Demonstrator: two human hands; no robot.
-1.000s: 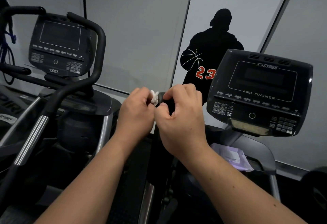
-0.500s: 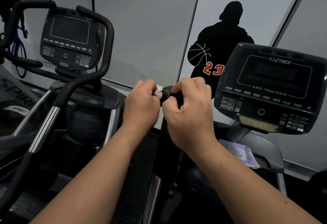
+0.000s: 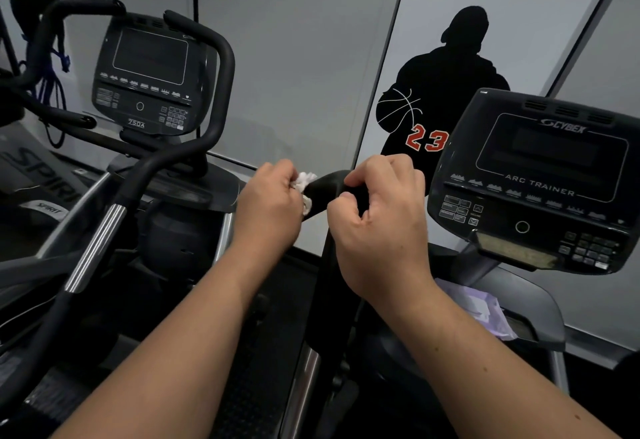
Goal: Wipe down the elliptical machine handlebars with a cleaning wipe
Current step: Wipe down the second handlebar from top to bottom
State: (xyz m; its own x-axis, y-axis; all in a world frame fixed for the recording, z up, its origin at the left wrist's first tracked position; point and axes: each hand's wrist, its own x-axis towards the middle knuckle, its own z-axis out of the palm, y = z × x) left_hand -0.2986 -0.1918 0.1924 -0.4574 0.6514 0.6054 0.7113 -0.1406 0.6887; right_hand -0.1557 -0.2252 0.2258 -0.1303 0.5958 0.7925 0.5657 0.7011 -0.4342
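At frame centre, the left hand [image 3: 268, 208] is gripping the bunched wipe [image 3: 304, 184] against the handlebar [image 3: 323, 189] tip; the right hand [image 3: 379, 217] is gripping the bar, whose long axis is running downward.

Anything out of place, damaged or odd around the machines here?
One thing: a crumpled purple packet lies loose on the Arc Trainer's shroud below its console, looking left there. Otherwise, the left hand holds the wipe at the handlebar, which the right hand grips.
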